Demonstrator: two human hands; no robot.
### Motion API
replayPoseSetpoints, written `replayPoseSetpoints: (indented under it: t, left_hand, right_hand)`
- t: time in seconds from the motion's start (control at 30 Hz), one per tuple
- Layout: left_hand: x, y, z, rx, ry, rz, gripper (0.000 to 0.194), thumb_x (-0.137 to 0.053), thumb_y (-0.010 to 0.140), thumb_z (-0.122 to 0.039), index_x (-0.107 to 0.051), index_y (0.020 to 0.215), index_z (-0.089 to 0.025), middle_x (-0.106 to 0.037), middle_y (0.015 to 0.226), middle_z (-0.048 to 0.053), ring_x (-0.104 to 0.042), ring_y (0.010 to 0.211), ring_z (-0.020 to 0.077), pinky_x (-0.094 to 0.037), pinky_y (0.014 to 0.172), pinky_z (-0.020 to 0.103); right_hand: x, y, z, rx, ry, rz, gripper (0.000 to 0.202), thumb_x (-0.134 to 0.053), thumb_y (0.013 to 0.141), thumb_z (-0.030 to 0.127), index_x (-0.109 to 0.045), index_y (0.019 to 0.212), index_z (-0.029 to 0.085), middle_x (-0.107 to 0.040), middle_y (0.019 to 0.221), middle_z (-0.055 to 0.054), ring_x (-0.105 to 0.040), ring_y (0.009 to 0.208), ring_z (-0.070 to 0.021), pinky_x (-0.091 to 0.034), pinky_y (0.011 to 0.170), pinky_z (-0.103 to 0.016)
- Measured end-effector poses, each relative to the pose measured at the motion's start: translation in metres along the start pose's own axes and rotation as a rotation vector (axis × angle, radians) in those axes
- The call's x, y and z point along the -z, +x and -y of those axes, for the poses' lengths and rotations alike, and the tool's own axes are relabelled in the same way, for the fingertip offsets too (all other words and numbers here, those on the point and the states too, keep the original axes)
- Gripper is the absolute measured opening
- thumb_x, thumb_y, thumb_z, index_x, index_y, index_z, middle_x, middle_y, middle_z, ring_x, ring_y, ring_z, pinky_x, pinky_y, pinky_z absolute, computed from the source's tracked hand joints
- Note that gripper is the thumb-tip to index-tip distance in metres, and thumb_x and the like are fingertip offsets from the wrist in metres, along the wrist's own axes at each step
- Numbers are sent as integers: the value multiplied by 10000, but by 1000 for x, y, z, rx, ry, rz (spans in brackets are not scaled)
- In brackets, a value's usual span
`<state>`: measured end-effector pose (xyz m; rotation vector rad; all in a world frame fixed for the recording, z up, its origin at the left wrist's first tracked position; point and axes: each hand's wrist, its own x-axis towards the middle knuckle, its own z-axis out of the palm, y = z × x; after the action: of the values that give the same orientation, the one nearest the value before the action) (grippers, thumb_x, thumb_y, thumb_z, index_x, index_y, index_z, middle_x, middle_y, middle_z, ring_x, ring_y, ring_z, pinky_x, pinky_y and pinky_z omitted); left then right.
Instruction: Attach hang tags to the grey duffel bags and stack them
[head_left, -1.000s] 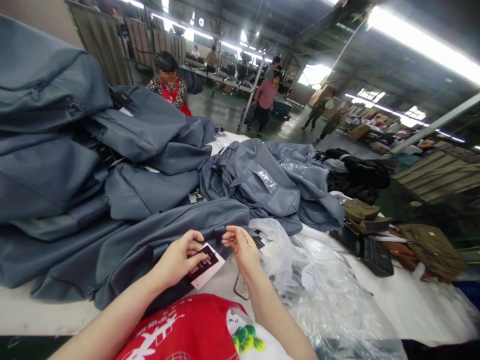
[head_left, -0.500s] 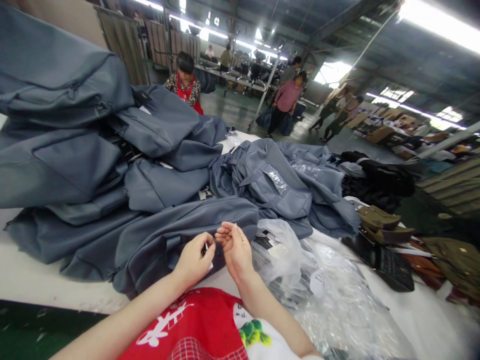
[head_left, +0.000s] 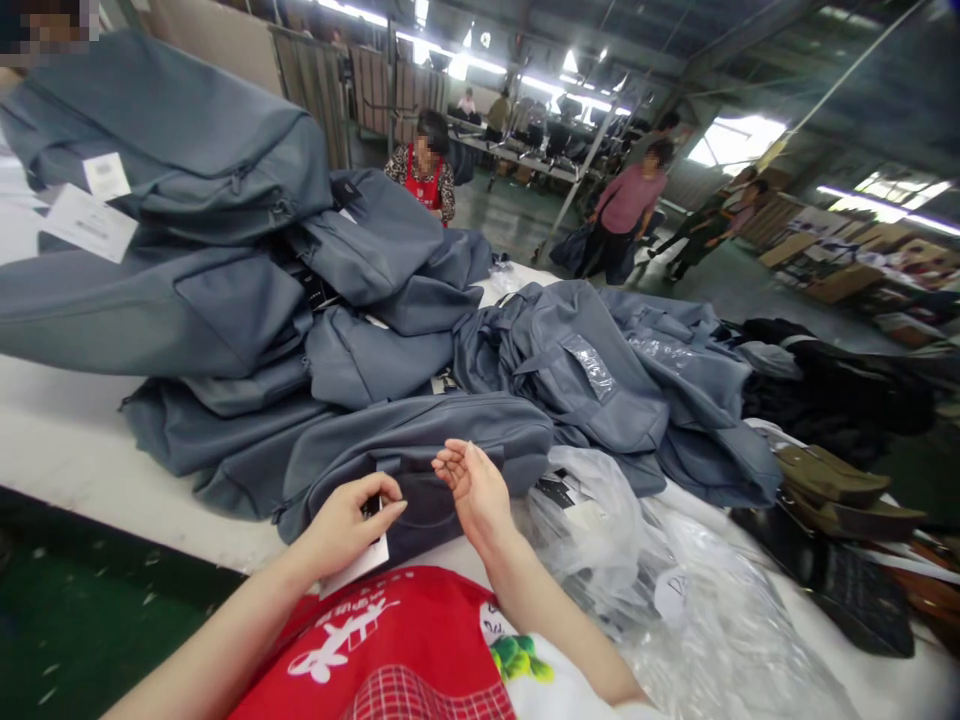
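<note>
My left hand (head_left: 346, 522) is closed on hang tags; a white tag (head_left: 358, 568) sticks out below it and a dark one shows between thumb and fingers. My right hand (head_left: 480, 495) is just right of it, palm up, fingers loosely cupped; I see nothing clear in it. Both hands are over the near side of a grey-blue bag (head_left: 427, 425) lying on the white table (head_left: 82, 440). Against its right end is a clear plastic bag (head_left: 585, 500) with black and white tags inside.
More grey-blue bags (head_left: 195, 110) are piled at left, with white tags (head_left: 94, 222) hanging there; others (head_left: 592, 360) lie ahead. Clear plastic (head_left: 720, 600) spreads at right, beside olive bags (head_left: 832, 470) and a black bag (head_left: 847, 590). Several people stand beyond the table.
The view has turned left, so the scene sits farther right. My left hand has moved away from my right, leftward, and more of the white tag shows. A person's head appears at top left.
</note>
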<state>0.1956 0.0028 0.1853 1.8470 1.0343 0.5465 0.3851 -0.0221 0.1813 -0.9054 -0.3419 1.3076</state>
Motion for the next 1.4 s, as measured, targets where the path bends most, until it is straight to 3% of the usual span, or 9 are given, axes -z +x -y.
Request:
replayPoseSetpoints:
  t: [0.17,0.53,0.63,0.77,0.87,1.0,1.13,1.2,1.4]
  left_hand:
    - [26,-22,14,60,86,-64,319,-553,832,-383,-605,1107,-231,-672,802,-24,-618,752,141,-463,764,241]
    - [51,-48,33,121,141,-72,234,-517,832,-383,-682,846,-219,-712,881,20,-634,831,182,-466,795,267]
    - [56,-48,39,196,113,-148,289,-491,836,-449,-652,830,-209,-687,768,15,-614,732,180,-461,721,271]
    - [60,-40,42,340,-48,-334,355,-499,809,-527,-612,786,-191,-641,664,-3,-540,579,148,-409,567,241]
    - [60,-32,39,397,-219,-394,385,-537,773,-560,-599,761,-180,-610,625,-20,-451,491,111,-342,484,219]
    - [57,-21,36,412,-335,-417,392,-570,747,-561,-599,737,-171,-577,579,-32,-401,459,93,-307,461,209]
    - [57,-2,37,378,-326,-429,358,-577,746,-521,-621,751,-166,-608,602,-16,-444,480,105,-334,488,220]
    - [57,12,36,312,-255,-410,340,-568,756,-500,-636,761,-166,-626,625,-6,-486,519,121,-359,521,229]
    - [60,51,20,119,-65,-268,286,-505,804,-420,-650,761,-176,-654,659,3,-570,624,163,-422,622,260]
  right_hand:
    - [-17,0,-22,-75,6,90,242,-677,785,348,-672,874,122,-711,879,-92,-677,858,-193,-513,792,-295]
    - [-37,-1,-65,-278,-73,222,265,-689,764,361,-651,896,134,-687,960,-88,-671,920,-202,-511,792,-280]
    - [-29,-4,-87,-533,-180,377,336,-665,771,417,-615,987,163,-669,1004,-78,-688,809,-187,-524,712,-294]
    - [-7,1,-125,-865,-707,629,211,-665,768,341,-631,811,137,-671,702,-42,-651,646,-165,-509,627,-278]
    - [14,12,-137,-564,-1078,371,141,-553,842,266,-612,807,142,-629,634,-24,-596,560,-143,-478,553,-255]
    - [32,23,-111,-33,-1208,65,292,-327,922,243,-602,907,144,-627,742,-74,-600,697,-174,-492,741,-330]
    - [14,32,-67,463,-1065,96,346,-350,926,283,-540,1189,164,-644,1050,-106,-579,699,-144,-490,782,-317]
    - [-6,40,-49,484,-989,235,380,-337,944,306,-478,1280,200,-637,1103,-81,-557,639,-108,-493,724,-280]
    - [-56,65,-22,236,-1061,608,382,-592,817,335,-571,1176,205,-607,700,24,-475,530,-97,-408,551,-223]
